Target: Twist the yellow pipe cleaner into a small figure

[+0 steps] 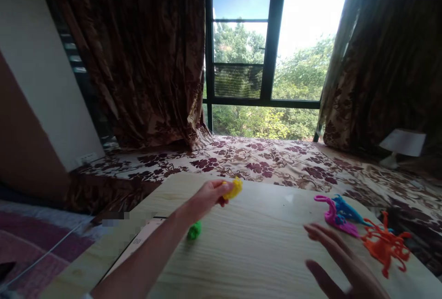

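Observation:
My left hand (209, 195) reaches out over a light wooden table (252, 253) and pinches a small yellow rubber toy (233, 189) above the far part of the tabletop. A green toy (194, 230) lies on the table just below my left forearm. My right hand (340, 262) hovers over the table's right side, fingers stretched out and apart, holding nothing. Just beyond its fingertips lie a pink toy (334, 216), a blue toy (346, 209) and an orange many-legged toy (386, 245).
A flat card or box (136, 242) lies at the table's left edge. Behind the table is a flower-patterned bedspread (262, 158), brown curtains (145, 55) and a large window (272, 50). A white object (402, 143) sits at the right on the bedspread.

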`<act>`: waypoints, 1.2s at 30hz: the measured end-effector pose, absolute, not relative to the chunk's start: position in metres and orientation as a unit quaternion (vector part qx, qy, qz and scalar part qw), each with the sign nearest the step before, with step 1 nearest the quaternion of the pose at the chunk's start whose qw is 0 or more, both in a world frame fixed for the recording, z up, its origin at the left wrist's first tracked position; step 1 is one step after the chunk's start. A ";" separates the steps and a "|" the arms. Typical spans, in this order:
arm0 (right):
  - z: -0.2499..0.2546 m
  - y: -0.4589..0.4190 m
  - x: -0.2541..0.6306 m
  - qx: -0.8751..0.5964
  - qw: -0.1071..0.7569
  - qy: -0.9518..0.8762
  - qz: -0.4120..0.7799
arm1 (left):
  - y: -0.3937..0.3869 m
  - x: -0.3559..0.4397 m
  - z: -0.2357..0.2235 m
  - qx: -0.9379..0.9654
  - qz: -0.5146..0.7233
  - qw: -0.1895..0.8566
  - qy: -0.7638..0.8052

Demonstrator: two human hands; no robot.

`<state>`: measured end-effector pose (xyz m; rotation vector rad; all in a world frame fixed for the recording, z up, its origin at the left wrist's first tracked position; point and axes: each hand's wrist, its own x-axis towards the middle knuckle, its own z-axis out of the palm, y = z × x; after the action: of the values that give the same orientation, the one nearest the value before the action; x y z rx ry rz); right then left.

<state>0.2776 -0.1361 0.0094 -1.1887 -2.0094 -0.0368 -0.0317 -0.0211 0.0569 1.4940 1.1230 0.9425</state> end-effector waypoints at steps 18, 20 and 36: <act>0.011 -0.092 0.205 -0.411 0.373 -0.827 0.087 | -0.074 0.070 0.013 0.263 0.419 0.835 0.241; 0.013 -0.092 0.206 -0.407 0.345 -0.845 0.037 | -0.071 0.066 0.011 0.238 0.427 0.832 0.264; 0.003 -0.098 0.212 -0.355 0.429 -0.829 0.052 | -0.074 0.070 0.002 0.281 0.453 0.749 0.394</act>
<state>0.2125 -0.0977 0.0026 -0.8871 -2.0694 0.1301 0.0699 -0.0738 0.0016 0.6138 0.8614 0.9903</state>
